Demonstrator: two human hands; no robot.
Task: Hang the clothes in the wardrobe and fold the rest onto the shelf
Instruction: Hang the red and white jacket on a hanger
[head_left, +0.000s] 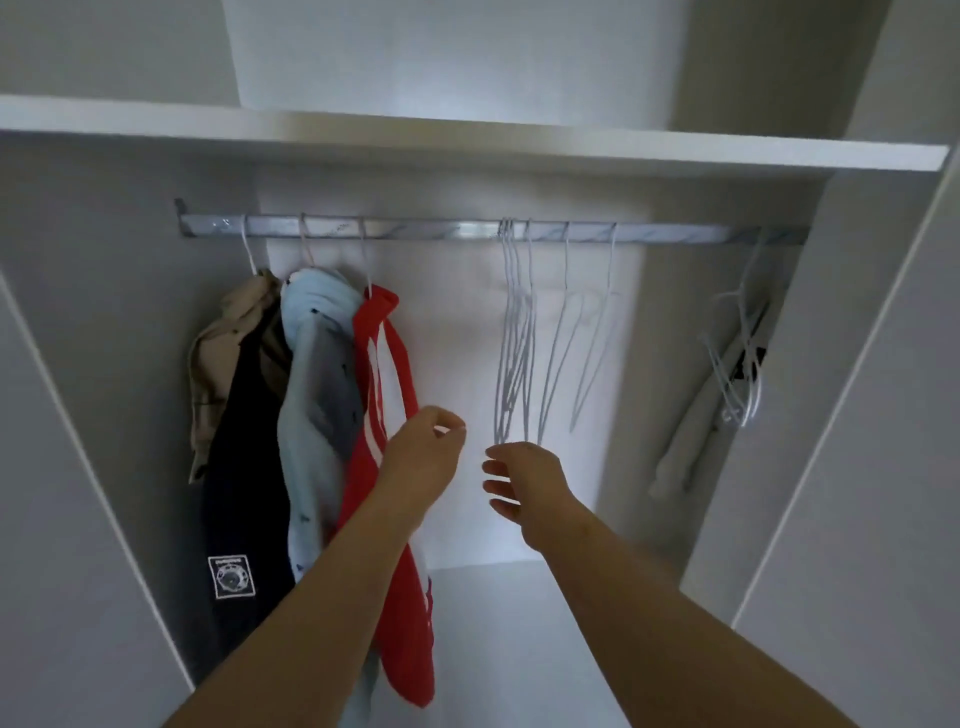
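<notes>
One wide-angle camera, worn on the head, faces straight into the open wardrobe (857, 364) from near. The shelf (467, 140) spans 12 o'clock with the hanging rail (441, 229) below it, and both forearms enter from 6 o'clock.

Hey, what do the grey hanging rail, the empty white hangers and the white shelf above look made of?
Grey hanging rail: likely metal, silvery sheen with streaky reflections. Empty white hangers: thin bent rods, probably coated wire or plastic; too blurred to settle. White shelf: smooth matte flat board, probably laminated wood panel.
</notes>
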